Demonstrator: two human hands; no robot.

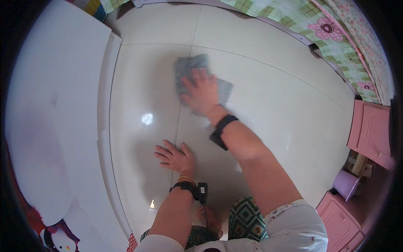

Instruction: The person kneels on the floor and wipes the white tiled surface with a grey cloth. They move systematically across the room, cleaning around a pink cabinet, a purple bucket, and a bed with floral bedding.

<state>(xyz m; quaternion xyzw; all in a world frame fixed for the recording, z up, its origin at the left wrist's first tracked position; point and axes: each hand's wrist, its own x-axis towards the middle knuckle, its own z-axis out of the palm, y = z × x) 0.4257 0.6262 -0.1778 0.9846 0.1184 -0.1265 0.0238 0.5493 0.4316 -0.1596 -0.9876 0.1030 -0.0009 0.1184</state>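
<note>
My right hand (201, 91) lies palm down on a grey cloth (192, 63) on the glossy white tiled floor (264, 104). Its fingers are spread over the cloth, and both look blurred. One corner of the cloth sticks out to the right of the hand, and part of it is hidden under the palm. Closer to my body, my left hand (176, 159) rests flat on the bare tile with its fingers apart, holding nothing. Black straps with small devices circle both wrists.
A white panel-sided piece of furniture (63, 110) runs along the left. Green checked fabric (283, 15) hangs from a bed-like frame at the top right. Pink cabinets (371, 129) stand at right, with a purple bin (345, 185) between them. My bare foot (209, 220) is below.
</note>
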